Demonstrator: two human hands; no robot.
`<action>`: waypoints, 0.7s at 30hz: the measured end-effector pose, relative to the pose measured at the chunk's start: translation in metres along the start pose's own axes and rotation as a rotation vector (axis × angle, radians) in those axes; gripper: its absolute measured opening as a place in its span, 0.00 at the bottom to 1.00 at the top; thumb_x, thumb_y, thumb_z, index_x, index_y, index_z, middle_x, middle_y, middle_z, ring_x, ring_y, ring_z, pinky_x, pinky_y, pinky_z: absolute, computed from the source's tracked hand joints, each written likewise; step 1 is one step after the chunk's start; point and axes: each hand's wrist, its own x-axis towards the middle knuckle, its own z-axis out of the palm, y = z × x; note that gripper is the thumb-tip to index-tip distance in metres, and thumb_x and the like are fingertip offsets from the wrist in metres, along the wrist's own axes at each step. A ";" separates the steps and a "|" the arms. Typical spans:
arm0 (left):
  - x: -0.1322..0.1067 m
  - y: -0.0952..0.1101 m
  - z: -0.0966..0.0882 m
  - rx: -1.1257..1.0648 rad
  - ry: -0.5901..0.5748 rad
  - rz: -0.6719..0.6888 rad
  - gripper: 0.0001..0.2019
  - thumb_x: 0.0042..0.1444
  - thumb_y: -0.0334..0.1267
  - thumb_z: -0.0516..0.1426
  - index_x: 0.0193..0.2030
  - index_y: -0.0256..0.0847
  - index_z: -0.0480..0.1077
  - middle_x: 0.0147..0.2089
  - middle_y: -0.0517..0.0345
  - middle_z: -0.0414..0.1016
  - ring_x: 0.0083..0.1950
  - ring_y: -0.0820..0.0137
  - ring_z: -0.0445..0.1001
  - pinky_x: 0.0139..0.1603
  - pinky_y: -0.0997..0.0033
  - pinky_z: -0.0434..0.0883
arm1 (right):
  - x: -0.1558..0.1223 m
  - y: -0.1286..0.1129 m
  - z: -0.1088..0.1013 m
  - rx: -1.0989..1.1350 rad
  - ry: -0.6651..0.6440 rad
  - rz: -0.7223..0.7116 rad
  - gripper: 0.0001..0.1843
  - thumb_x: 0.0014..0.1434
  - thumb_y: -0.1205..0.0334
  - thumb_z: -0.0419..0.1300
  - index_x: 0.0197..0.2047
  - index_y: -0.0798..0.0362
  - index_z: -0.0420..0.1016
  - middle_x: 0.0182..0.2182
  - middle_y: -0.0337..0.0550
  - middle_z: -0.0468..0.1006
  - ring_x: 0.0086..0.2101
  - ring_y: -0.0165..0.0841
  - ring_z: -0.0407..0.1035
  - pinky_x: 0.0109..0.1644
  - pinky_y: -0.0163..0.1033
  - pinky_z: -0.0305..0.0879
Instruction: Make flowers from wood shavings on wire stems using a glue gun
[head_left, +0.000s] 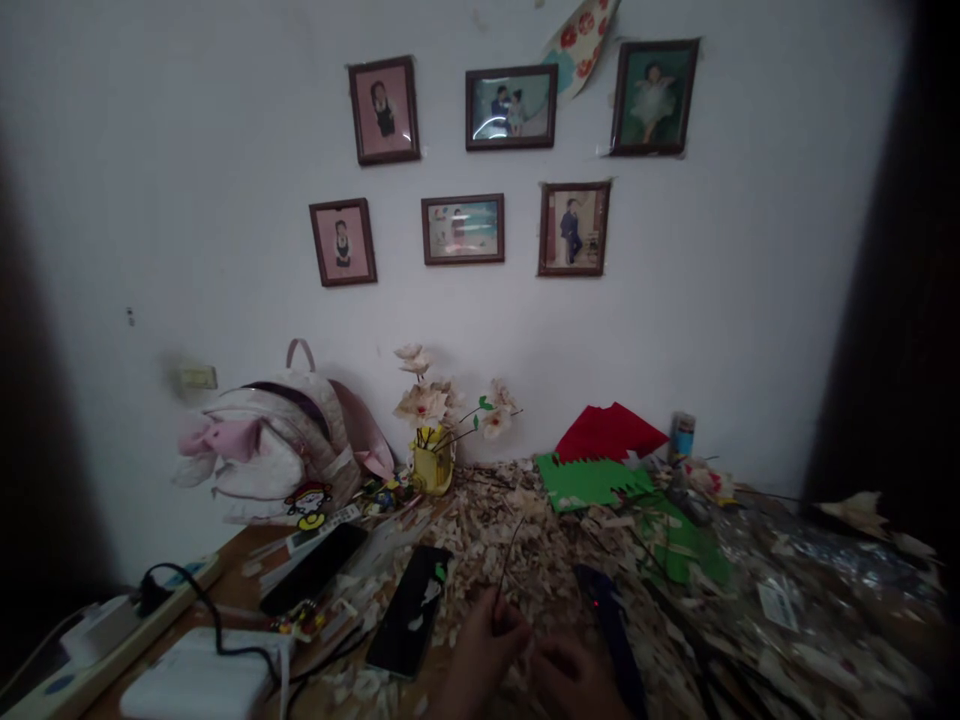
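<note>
My left hand (pixel 486 640), at the bottom middle, pinches a thin dark stem (pixel 511 555) that rises above its fingers. Close beside it on the right is my right hand (pixel 571 672), its fingers drawn together; what they hold, if anything, is hidden in the dim light. A dark blue tool with a small red light, shaped like a glue gun (pixel 616 635), lies just right of my right hand. Pale husk-like scraps (pixel 495 510) cover the table around both hands. A black phone (pixel 409 615) rests left of my left hand, with scraps on its screen.
Behind stands a yellow pot (pixel 433 465) of handmade flowers (pixel 424 400). Green sheets (pixel 592 482) and a red sheet (pixel 611 432) lie back right, near clear plastic wrapping (pixel 795 570). At left are a backpack (pixel 277 440), a second phone (pixel 315 570), a power strip (pixel 150 625) and a white box (pixel 202 675).
</note>
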 end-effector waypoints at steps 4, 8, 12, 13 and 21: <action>-0.003 0.001 0.000 0.045 -0.014 0.008 0.16 0.36 0.32 0.61 0.19 0.43 0.53 0.20 0.71 0.59 0.25 0.76 0.58 0.27 0.76 0.55 | 0.002 -0.001 -0.002 -0.027 0.012 0.010 0.13 0.41 0.53 0.56 0.21 0.54 0.73 0.18 0.38 0.72 0.24 0.35 0.65 0.31 0.37 0.59; -0.004 -0.004 0.001 0.088 -0.040 0.005 0.15 0.38 0.35 0.62 0.21 0.43 0.55 0.22 0.70 0.60 0.27 0.75 0.60 0.29 0.75 0.57 | 0.001 -0.003 -0.004 -0.037 -0.012 0.005 0.13 0.41 0.52 0.57 0.17 0.53 0.70 0.15 0.36 0.69 0.22 0.33 0.63 0.28 0.36 0.58; -0.004 -0.005 0.002 0.015 -0.075 -0.013 0.15 0.39 0.41 0.61 0.22 0.43 0.55 0.21 0.70 0.58 0.26 0.76 0.59 0.29 0.74 0.57 | 0.002 -0.006 -0.011 -0.018 -0.032 0.004 0.13 0.43 0.51 0.57 0.22 0.51 0.73 0.21 0.39 0.76 0.29 0.37 0.69 0.35 0.36 0.63; -0.004 -0.005 0.003 -0.012 -0.093 -0.025 0.16 0.38 0.42 0.61 0.23 0.43 0.55 0.21 0.70 0.58 0.25 0.76 0.59 0.28 0.74 0.57 | 0.003 -0.008 -0.012 -0.019 -0.037 0.003 0.13 0.44 0.50 0.57 0.24 0.51 0.73 0.23 0.39 0.77 0.31 0.38 0.70 0.37 0.37 0.64; -0.005 0.003 0.004 -0.049 -0.063 -0.073 0.13 0.32 0.30 0.58 0.20 0.43 0.55 0.20 0.69 0.63 0.23 0.76 0.60 0.26 0.74 0.57 | -0.015 -0.024 -0.051 -0.209 -0.025 -0.041 0.08 0.41 0.55 0.61 0.24 0.48 0.78 0.21 0.40 0.79 0.25 0.39 0.71 0.30 0.38 0.61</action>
